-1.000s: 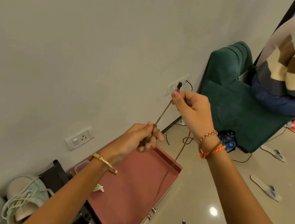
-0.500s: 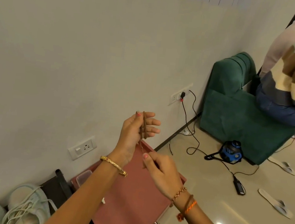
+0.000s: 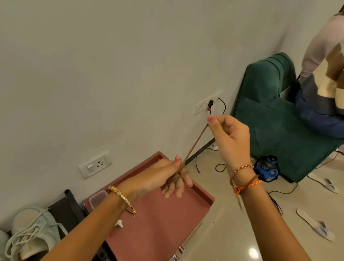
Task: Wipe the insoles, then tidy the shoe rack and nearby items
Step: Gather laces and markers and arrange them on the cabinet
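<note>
Both hands have a grip on one thin brown cord [image 3: 195, 141]: the right hand [image 3: 229, 137] pinches its upper end between thumb and curled fingers near the wall socket [image 3: 207, 105], and the left hand [image 3: 167, 176] holds the lower part wound round its fingers, so the cord runs taut between them. Below the hands sits a pink tray-topped cabinet [image 3: 155, 231] against the wall. Pale green sneakers [image 3: 26, 234] lie on the floor at lower left, and grey slippers [image 3: 314, 225] lie well apart on the right.
</note>
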